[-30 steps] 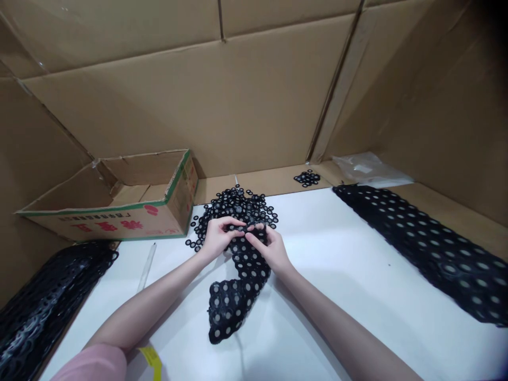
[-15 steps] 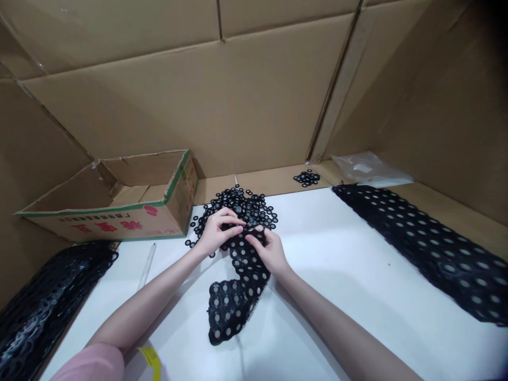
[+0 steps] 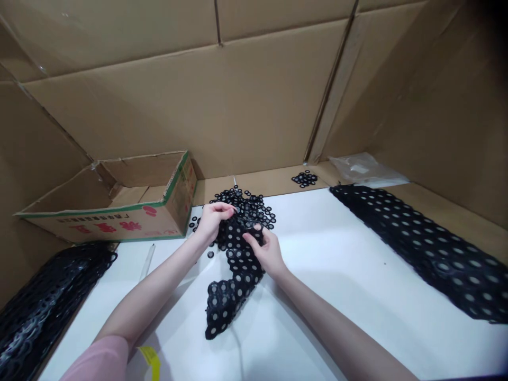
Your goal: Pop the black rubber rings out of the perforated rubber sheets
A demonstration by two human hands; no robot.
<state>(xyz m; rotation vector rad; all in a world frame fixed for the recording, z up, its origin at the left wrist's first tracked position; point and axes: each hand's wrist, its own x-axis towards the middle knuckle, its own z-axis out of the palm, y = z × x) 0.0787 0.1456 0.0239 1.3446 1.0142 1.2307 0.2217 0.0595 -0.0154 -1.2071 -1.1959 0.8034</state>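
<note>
A black sheet (image 3: 238, 259) full of round holes, with a scalloped edge, hangs down toward me and bends left at its lower end on the white table. My right hand (image 3: 269, 248) grips its upper right edge between thumb and fingers. Just up and left of that, my left hand (image 3: 216, 219) is closed in a pinch at the sheet's top end. What sits between those fingertips is too small to make out. Behind and around both hands lies a pile of small black rings (image 3: 260, 206), partly covered by the left hand and the sheet.
An open cardboard box (image 3: 115, 225) stands at the left rear. Stacked black sheets (image 3: 43, 301) lie front left, near a clear strip (image 3: 147, 260). Another holed sheet (image 3: 416, 243) stretches along the right. A small ring heap (image 3: 305, 179) and a plastic bag (image 3: 365, 166) lie behind; cardboard walls enclose the table.
My left hand has moved slightly up and left, and its fingers have drawn into a tight pinch. My right hand keeps its grip on the sheet, whose lower end has shifted slightly.
</note>
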